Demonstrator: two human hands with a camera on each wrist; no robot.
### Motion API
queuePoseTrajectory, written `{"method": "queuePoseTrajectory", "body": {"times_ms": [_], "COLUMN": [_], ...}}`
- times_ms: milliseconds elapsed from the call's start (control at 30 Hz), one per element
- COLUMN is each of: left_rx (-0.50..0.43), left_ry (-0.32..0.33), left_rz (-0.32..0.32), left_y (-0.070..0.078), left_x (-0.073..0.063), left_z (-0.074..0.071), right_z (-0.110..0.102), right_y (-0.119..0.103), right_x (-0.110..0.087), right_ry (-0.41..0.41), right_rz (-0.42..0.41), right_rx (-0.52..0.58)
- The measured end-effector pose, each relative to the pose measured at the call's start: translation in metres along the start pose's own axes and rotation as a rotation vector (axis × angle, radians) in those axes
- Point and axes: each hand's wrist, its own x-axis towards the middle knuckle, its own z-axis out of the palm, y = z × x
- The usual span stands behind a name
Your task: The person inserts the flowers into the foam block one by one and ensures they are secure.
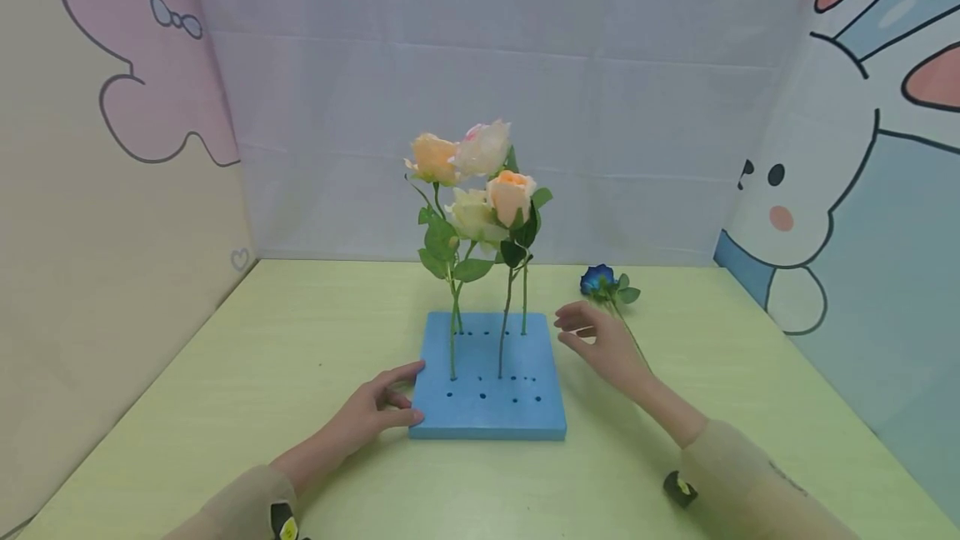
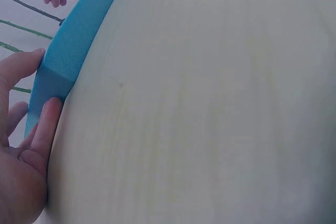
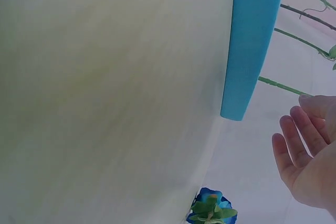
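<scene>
A blue foam board with rows of small holes lies on the table. Artificial roses stand upright in it: a yellow-orange rose, a pale pink-white rose, a cream rose and a peach rose. My left hand touches the board's left edge with thumb and fingertips. To the right of the board, my right hand is held in the air with loosely bent fingers and nothing in them. A blue rose lies behind that hand, its stem partly hidden by the forearm.
The pale yellow-green table extends around the board on all sides. A white cloth backdrop hangs at the back. Side panels carry a pink cartoon figure on the left and a rabbit on the right.
</scene>
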Motion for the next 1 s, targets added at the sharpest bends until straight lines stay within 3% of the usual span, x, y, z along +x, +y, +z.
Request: {"method": "queuePoseTrajectory", "body": {"times_ms": [733, 1000], "left_rx": [0.001, 0.002], "left_ry": [0.0, -0.006], "left_rz": [-0.005, 0.008], "left_y": [0.001, -0.001], "left_x": [0.0, 0.001], "left_z": [0.001, 0.0], "right_z": [-0.036, -0.046], "right_y": [0.038, 0.041], "right_x": [-0.004, -0.006], "right_ry": [-0.013, -0.063], "right_rz": [-0.004, 0.01], "right_rx": [-0.101, -0.135]}}
